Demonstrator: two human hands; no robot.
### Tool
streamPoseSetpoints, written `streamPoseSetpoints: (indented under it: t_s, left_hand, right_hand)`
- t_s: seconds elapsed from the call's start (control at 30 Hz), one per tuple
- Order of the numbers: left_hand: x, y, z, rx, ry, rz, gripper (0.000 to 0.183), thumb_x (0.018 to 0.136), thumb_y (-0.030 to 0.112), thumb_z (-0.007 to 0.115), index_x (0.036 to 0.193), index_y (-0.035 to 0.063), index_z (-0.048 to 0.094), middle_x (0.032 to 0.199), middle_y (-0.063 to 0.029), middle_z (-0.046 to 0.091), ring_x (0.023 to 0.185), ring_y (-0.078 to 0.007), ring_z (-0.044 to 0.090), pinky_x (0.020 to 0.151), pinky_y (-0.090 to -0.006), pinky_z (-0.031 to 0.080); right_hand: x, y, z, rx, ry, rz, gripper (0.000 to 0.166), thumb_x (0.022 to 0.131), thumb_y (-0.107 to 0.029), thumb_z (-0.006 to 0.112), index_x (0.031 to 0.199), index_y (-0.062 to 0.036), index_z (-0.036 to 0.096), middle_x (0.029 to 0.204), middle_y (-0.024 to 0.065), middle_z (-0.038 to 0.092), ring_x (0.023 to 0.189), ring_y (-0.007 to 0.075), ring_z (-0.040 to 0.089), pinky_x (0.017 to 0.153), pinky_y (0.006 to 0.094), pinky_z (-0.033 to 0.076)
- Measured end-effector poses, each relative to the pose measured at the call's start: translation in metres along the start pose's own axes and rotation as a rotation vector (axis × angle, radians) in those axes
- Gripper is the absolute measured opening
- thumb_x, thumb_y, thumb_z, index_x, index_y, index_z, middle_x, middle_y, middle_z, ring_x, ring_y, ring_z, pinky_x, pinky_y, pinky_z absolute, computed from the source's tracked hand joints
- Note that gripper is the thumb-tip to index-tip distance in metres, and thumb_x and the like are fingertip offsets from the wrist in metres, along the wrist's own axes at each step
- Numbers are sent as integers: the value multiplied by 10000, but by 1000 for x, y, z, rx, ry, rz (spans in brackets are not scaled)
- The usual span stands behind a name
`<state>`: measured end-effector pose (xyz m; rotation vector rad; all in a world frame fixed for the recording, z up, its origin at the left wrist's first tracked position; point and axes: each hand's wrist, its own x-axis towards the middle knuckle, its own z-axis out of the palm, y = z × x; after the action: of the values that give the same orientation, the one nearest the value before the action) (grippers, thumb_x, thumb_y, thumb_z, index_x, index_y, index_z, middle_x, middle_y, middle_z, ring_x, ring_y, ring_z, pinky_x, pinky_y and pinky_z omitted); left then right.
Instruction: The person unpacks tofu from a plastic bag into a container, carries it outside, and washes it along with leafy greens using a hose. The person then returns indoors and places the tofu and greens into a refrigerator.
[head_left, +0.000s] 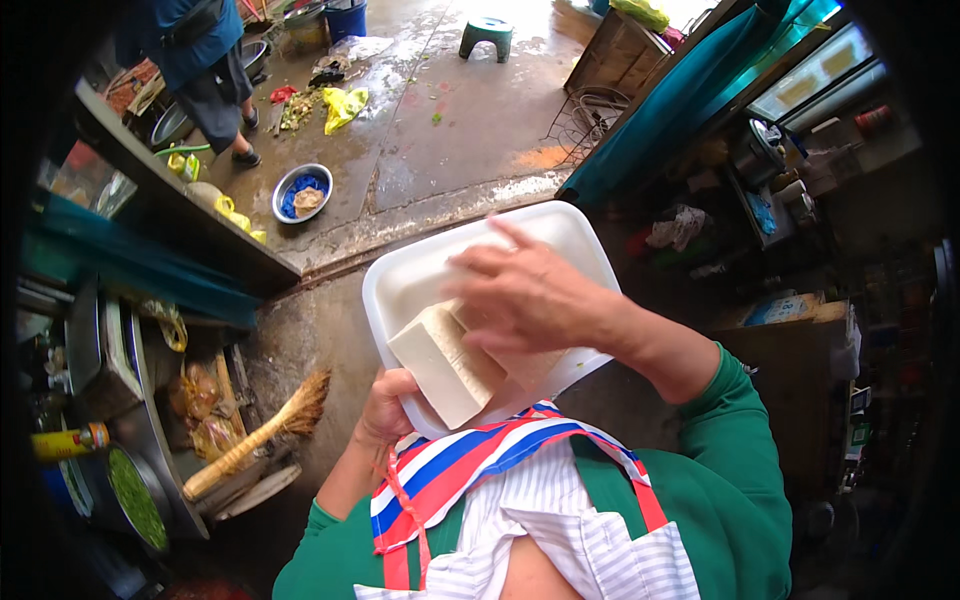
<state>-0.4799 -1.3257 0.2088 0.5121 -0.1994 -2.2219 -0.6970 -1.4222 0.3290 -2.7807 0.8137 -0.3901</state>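
A white plastic basin (581, 232) is held in front of my body, tilted. My left hand (391, 405) grips its near left rim, thumb over the edge. Inside sit pale blocks that look like tofu; the block on the left (450, 367) shows plainly. Beside it, a second block (525, 366) is partly covered by my right hand (525, 292). That hand is blurred over the basin, its fingers apart and nothing visible in them. Whether its lower fingers touch the tofu is hard to tell.
A doorway threshold (442, 225) crosses ahead, with a metal bowl (302, 193) just beyond. Farther out are a plastic stool (486, 39) and a standing person (202, 75). A bristle brush (259, 435) and a pan of chopped greens (136, 499) lie left. A dark cabinet (787, 367) stands right.
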Motion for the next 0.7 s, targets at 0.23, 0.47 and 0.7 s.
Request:
streamPoseSetpoints:
  t_s: [0.23,0.47,0.7]
  left_hand:
    - [88,53,15,-29,-22,51,688,739,178,580,1355,-45,367,1277,-205,521,1133,-305,565,972,-400,466]
    - [187,92,20,-34,-8,136,692,726,165,570,1355,-45,372,1278,-198,526,1140,-306,558,988,-406,447]
    - [276,139,57,-12,89,154,778,633,136,542,1374,-9,352,1314,-189,489,1210,-325,490,1055,-423,375]
  right_hand:
    - [36,86,-8,58,38,155,256,726,-250,659,924,-95,610,869,92,606,916,252,597,965,418,378]
    - [68,188,-41,-61,20,406,294,724,-243,664,974,-100,602,929,93,632,952,263,608,1033,469,328]
    - [131,311,-53,-2,-100,33,344,766,-397,662,918,-90,636,873,111,635,963,292,604,1035,539,323]
